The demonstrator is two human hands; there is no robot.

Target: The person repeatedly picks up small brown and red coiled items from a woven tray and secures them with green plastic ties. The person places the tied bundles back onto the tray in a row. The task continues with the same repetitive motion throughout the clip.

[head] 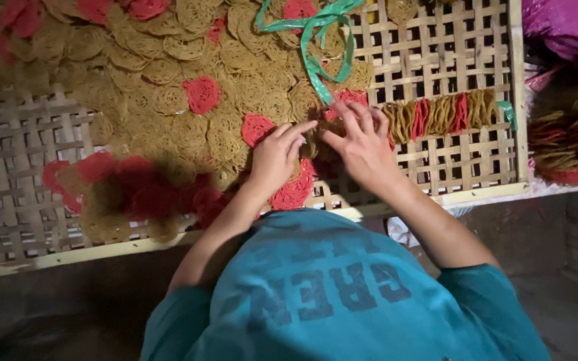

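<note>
My left hand (277, 155) and my right hand (362, 144) meet over a woven bamboo tray (28, 167). Between their fingers they pinch a small stack of round lacy crackers (316, 144), tan and red, most of it hidden by the fingers. Loose tan crackers (168, 100) and red crackers (202, 93) lie spread across the tray on the left and behind the hands. To the right of my right hand a packed row of crackers standing on edge (439, 113) rests on the tray. A green plastic ribbon (316, 47) trails from the far edge toward my hands.
The tray's wooden front rim (476, 192) runs just ahead of my teal shirt (342, 294). More bundled cracker rolls (570, 144) lie off the tray at the right, under a pink plastic bag (566, 23). A dark floor shows below.
</note>
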